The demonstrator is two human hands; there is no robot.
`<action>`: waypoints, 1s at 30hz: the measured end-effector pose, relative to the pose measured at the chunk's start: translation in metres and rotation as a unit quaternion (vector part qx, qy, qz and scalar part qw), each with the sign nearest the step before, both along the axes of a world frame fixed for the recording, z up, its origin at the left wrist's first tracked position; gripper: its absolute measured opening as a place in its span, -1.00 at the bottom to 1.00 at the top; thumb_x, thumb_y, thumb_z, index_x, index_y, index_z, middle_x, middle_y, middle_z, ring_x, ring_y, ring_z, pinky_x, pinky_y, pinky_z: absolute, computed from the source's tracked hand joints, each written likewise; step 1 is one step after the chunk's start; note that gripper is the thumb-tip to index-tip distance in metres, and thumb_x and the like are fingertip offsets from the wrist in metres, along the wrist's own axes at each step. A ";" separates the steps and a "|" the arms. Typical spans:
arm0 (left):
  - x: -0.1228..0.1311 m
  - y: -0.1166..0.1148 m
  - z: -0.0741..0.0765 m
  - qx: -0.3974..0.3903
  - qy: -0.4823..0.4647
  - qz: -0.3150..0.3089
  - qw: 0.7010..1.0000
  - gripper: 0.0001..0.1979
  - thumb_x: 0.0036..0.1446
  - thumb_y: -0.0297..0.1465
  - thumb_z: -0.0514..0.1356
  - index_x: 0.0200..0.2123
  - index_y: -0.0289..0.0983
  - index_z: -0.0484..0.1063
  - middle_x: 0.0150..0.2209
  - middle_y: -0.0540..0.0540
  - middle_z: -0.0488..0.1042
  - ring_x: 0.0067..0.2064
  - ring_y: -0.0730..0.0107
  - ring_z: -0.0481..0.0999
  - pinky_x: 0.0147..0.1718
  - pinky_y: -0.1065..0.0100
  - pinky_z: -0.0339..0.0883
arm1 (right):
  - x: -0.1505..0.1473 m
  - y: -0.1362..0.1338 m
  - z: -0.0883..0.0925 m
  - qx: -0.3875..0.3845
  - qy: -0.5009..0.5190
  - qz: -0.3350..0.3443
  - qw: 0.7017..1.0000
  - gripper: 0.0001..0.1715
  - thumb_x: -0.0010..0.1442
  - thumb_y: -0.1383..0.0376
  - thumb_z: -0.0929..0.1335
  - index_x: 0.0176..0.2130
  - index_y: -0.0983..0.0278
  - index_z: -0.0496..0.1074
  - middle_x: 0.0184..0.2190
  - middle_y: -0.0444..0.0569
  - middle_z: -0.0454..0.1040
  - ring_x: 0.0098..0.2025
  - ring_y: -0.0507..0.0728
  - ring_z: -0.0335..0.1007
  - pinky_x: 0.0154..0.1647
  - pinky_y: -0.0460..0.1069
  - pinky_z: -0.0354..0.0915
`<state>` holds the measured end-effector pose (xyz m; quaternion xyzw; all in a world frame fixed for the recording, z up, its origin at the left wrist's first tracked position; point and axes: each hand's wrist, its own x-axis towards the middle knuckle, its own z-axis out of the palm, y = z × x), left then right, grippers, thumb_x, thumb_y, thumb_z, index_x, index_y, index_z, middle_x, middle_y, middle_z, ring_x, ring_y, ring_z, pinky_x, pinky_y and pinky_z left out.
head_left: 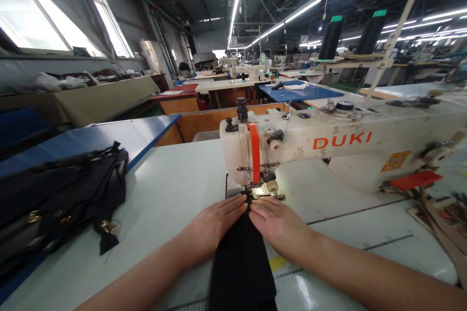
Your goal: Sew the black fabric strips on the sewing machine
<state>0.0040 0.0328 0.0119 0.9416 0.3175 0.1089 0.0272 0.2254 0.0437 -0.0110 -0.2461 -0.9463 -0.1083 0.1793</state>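
A long black fabric strip (pixel 242 262) runs from the near table edge up under the needle area of a white sewing machine (pixel 343 141). My left hand (pixel 219 218) lies flat on the strip's left side, fingers stretched toward the presser foot. Opposite it, my right hand (pixel 275 216) rests on the right side with its fingers extended too. Both sets of fingertips are close to the needle, and the exact stitching point is hidden. A small lamp glows beside the presser foot.
Black fabric pieces with metal fittings (pixel 65 199) are heaped on the left. Thread cones (pixel 331 39) stand above the machine at right. A red lever-like piece (pixel 415 181) and tan straps (pixel 436 223) are at the right edge. A blue tabletop (pixel 160 129) adjoins the table.
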 end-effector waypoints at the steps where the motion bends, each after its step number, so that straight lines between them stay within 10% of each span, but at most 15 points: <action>1: 0.000 0.001 0.000 -0.001 -0.002 0.000 1.000 -0.53 0.26 -0.41 0.03 0.22 -0.40 0.25 0.23 -0.33 0.31 0.27 0.19 0.27 0.23 0.19 0.18 | 0.000 0.001 0.000 -0.003 0.000 -0.001 1.000 -0.89 0.25 0.47 0.36 -0.17 0.40 0.45 -0.12 0.12 0.52 -0.05 0.18 0.45 0.13 0.05 0.29; 22: 0.002 0.007 0.004 0.006 0.018 0.004 1.000 -0.45 0.12 -0.49 0.07 0.22 -0.39 0.23 0.24 -0.34 0.29 0.28 0.17 0.26 0.21 0.11 0.21 | -0.003 0.003 0.005 -0.009 0.001 -0.006 1.000 -0.91 0.25 0.48 0.35 -0.23 0.40 0.48 -0.20 0.10 0.52 -0.11 0.19 0.44 0.10 0.06 0.28; 26: 0.007 -0.017 0.012 0.027 0.057 0.013 0.998 -0.32 -0.01 -0.58 0.10 0.25 -0.41 0.18 0.27 -0.34 0.26 0.31 0.03 0.19 0.23 -0.07 0.12 | 0.000 0.000 0.009 -0.010 -0.011 0.004 1.000 -0.87 0.23 0.50 0.35 -0.18 0.47 0.48 -0.17 0.16 0.52 -0.08 0.23 0.43 0.11 0.08 0.27; 30: 0.008 -0.067 0.009 0.071 0.091 -0.054 0.992 -0.51 0.25 -0.59 -0.06 0.23 -0.32 0.24 0.24 -0.21 0.33 0.27 0.16 0.28 0.21 0.06 0.20 | 0.000 -0.006 0.010 -0.020 -0.015 0.003 1.000 -0.85 0.23 0.51 0.35 -0.16 0.50 0.48 -0.13 0.20 0.50 -0.02 0.26 0.41 0.11 0.10 0.27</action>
